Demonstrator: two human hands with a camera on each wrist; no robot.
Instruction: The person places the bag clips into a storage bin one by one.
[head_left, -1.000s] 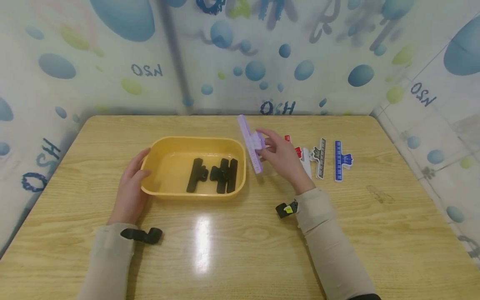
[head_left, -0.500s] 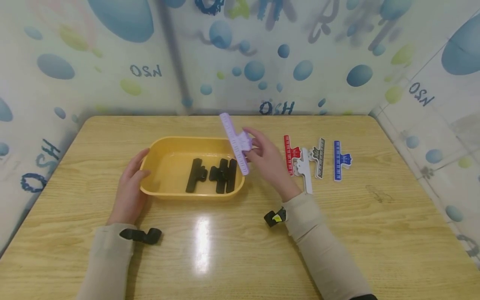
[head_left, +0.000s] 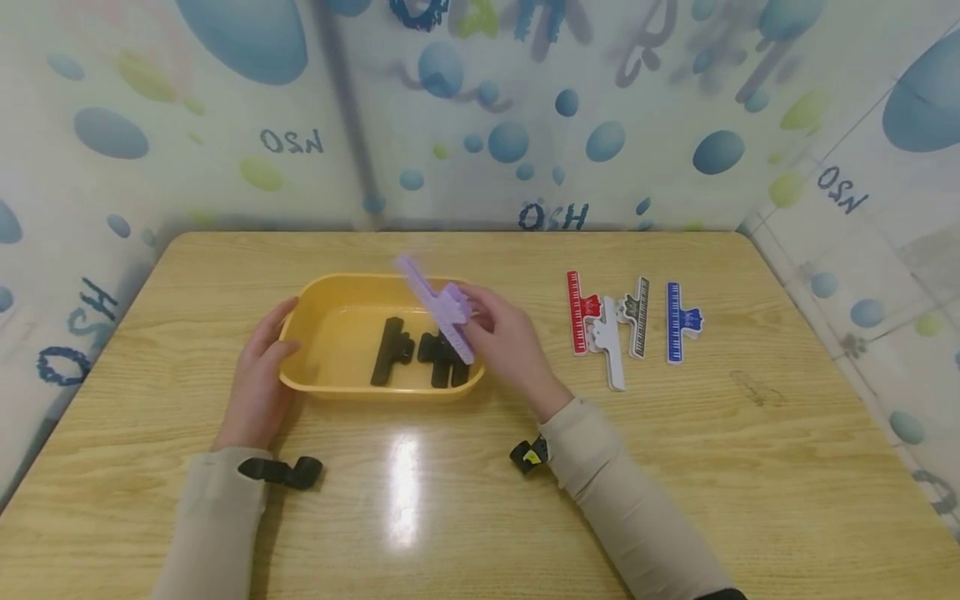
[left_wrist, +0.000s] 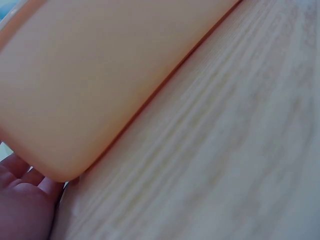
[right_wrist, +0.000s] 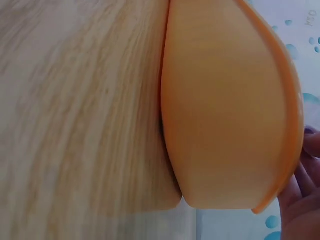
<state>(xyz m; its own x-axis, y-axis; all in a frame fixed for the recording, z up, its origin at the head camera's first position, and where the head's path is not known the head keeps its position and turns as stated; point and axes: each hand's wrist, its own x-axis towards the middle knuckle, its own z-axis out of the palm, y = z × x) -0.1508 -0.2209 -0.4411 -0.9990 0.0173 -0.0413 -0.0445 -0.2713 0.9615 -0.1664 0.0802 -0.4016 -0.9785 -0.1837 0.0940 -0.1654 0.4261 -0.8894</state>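
Note:
A lavender ruler-style bulldog clip (head_left: pixel 437 310) hangs tilted over the right end of a yellow plastic tub (head_left: pixel 330 388). My right hand (head_left: pixel 510 346) pinches it by its handle end, the long jaw pointing up and left. Inside the tub lie black clips: one black clip (head_left: pixel 388 350) near the middle, others (head_left: pixel 441 371) partly hidden under the lavender one. My left hand (head_left: pixel 258 375) holds the tub's left end, thumb over the rim and fingers along the outside. The left wrist view shows those fingers (left_wrist: pixel 30 180) against the tub's lower corner.
To the right on the wooden table (head_left: pixel 480 517) lie a red clip (head_left: pixel 576 312), a white clip (head_left: pixel 611 346), a dark grey clip (head_left: pixel 640 317) and a blue clip (head_left: pixel 675 323). The red, white and grey ones are close together. A patterned wall (head_left: pixel 450 125) stands behind the table.
My right hand has carried the lavender clip leftward, from beside the tub to over its right end, uncovering the red and white clips. My left hand stays on the tub.

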